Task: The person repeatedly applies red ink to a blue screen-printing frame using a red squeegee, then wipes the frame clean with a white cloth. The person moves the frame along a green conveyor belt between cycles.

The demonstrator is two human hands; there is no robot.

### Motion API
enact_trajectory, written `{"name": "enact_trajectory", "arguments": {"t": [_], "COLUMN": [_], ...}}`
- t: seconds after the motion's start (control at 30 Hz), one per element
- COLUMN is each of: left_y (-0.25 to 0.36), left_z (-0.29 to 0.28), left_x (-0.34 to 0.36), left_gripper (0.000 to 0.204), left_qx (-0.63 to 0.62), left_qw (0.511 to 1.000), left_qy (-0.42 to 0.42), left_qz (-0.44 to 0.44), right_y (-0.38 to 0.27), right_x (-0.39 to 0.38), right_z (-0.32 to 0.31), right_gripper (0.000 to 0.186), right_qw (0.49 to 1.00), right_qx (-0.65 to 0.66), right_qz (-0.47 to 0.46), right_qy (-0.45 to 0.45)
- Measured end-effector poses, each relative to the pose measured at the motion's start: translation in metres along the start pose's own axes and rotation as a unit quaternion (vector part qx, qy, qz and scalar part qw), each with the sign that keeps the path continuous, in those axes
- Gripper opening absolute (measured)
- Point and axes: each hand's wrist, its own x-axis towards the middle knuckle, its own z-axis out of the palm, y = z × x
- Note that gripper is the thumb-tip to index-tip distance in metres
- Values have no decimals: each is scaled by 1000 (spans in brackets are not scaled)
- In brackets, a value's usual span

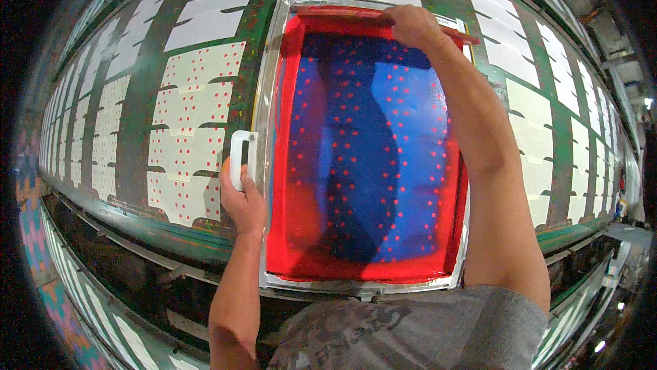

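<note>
Screen (356, 164), rectangular, dotted: left hand (244, 199) grips white loop handle (236, 156), right hand (415, 26) red bar (339, 12).

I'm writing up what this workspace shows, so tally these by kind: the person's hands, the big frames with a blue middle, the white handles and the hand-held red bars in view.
Left hand and right hand: 2
Frame: 1
White handle: 1
Red bar: 1
Total: 5

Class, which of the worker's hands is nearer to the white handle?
Left. The left hand holds the white handle at the frame's left side; the right hand is on the red bar near the frame's far end, well away from the handle.
</note>
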Motion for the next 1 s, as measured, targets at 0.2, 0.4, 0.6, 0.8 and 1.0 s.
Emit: {"name": "enact_trajectory", "arguments": {"t": [0.2, 0.4, 0.6, 0.8, 1.0], "left_y": [5, 6, 2, 0, -14], "left_z": [-2, -1, -3, -4, -2], "left_x": [1, 1, 1, 2, 4], "left_gripper": [47, 47, 49, 48, 44], "left_qx": [-12, 14, 13, -27, -24], "left_qw": [1000, 999, 1000, 999, 998], "left_qy": [-12, -17, -26, -32, -10], "left_qz": [-22, -30, -7, -8, 60], "right_y": [25, 24, -14, -64, -132], "right_x": [21, 10, -54, -154, -269], "right_z": [17, 7, -7, -19, -36], "right_gripper": [42, 45, 39, 31, 31], "right_qw": [999, 996, 994, 994, 989], "right_qx": [-30, 3, 30, 39, 64], "right_qz": [-45, -58, -63, -52, -45], "right_qy": [3, -62, -82, -91, -125]}}
